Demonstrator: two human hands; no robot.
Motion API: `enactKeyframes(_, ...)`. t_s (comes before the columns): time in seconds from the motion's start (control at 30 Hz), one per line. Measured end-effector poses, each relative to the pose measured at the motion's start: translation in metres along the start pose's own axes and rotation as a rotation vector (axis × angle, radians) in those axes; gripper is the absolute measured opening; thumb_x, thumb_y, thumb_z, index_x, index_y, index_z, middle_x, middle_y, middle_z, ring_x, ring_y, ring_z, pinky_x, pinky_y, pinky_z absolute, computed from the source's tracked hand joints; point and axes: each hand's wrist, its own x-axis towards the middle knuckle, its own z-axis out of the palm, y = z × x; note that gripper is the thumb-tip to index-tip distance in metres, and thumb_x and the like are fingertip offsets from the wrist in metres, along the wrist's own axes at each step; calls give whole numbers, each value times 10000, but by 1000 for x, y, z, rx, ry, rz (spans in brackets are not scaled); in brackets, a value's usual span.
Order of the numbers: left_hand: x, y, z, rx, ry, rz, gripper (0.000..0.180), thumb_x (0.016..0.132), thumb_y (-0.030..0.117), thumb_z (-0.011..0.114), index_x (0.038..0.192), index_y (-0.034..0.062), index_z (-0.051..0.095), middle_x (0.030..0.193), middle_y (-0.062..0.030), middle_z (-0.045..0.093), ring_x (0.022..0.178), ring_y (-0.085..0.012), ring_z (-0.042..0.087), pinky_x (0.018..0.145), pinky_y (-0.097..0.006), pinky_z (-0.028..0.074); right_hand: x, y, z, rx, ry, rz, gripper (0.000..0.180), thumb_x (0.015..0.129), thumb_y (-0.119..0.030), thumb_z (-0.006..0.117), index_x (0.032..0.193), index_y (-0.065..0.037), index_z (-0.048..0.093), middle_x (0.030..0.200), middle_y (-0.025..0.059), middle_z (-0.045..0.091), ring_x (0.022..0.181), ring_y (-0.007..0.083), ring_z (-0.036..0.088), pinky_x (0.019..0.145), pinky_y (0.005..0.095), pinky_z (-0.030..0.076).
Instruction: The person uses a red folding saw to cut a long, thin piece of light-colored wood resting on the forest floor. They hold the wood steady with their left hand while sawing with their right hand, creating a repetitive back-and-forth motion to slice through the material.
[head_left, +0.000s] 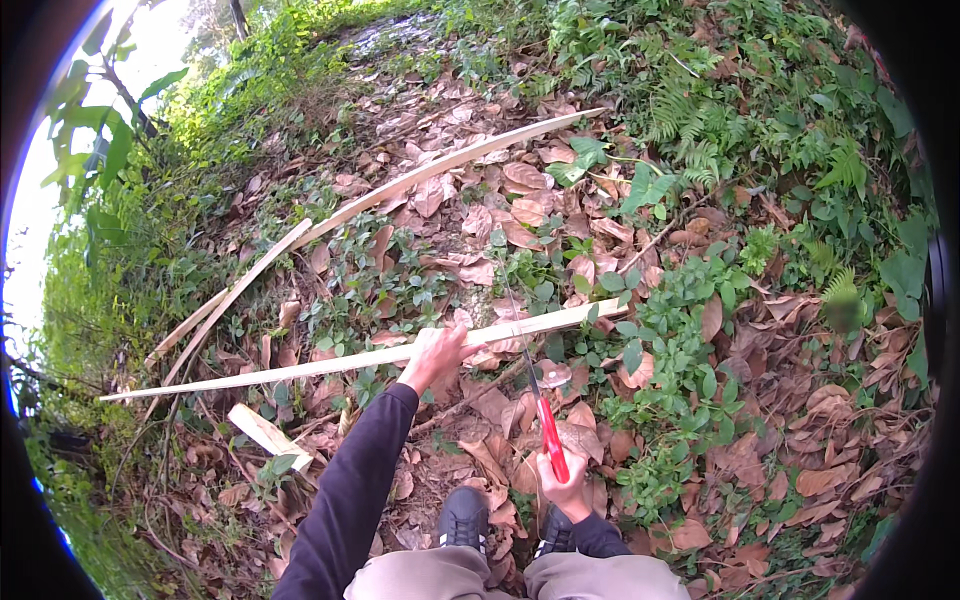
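Note:
My left hand [436, 357] grips a long pale split wooden strip [300, 368] that lies across the leaf-covered ground from left to right. My right hand [566, 486] holds the red handle of a long thin-bladed knife [548, 435]. Its blade [520, 330] points away from me and crosses the strip just right of my left hand. My dark shoes [463, 518] show at the bottom, between my knees.
Two more long pale strips [440, 168] [235, 295] lie farther off on the dry brown leaves. A short pale wood offcut [265, 435] rests near my left arm. Ferns and green plants [700, 130] cover the right side and the slope behind.

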Motion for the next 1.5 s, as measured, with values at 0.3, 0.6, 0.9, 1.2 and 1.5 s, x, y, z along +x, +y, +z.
enactKeyframes(0.3, -7, 24, 11, -15, -55, -16, 550, 912, 611, 594, 801, 73, 619, 587, -159, 617, 575, -382, 646, 572, -492, 499, 61, 10, 16, 153, 1, 142, 196, 857, -71, 662, 695, -11, 572, 517, 37, 512, 459, 115, 514, 462, 318, 384)
enactKeyframes(0.6, -7, 21, 14, -20, -72, -29, 553, 899, 601, 616, 789, 60, 629, 649, -165, 642, 604, -381, 655, 577, -491, 502, 50, 38, 19, 114, 10, 145, 217, 851, -74, 678, 675, -10, 569, 523, 43, 517, 457, 123, 503, 460, 320, 367)
enactKeyframes(0.9, -2, 23, 12, -16, -99, -35, 551, 902, 601, 613, 772, 66, 613, 641, -167, 637, 615, -376, 656, 590, -485, 493, 23, 30, 2, 89, 24, 100, 208, 836, -63, 668, 662, -5, 569, 503, 62, 496, 432, 144, 495, 454, 331, 368)
enactKeyframes(1.2, -6, 18, 6, 6, -101, -50, 564, 920, 613, 579, 767, 72, 623, 603, -172, 632, 581, -374, 653, 561, -479, 499, 64, 18, 17, 116, -50, 190, 253, 922, -138, 678, 719, -13, 591, 535, 28, 503, 488, 90, 480, 469, 316, 361)
enactKeyframes(1.5, 10, 14, 2, 52, -158, -44, 598, 934, 631, 539, 760, 67, 634, 615, -193, 634, 615, -380, 663, 593, -482, 508, 24, 3, -4, -33, 73, 81, 175, 917, -136, 720, 859, 23, 673, 598, 80, 572, 515, 215, 577, 533, 364, 447)
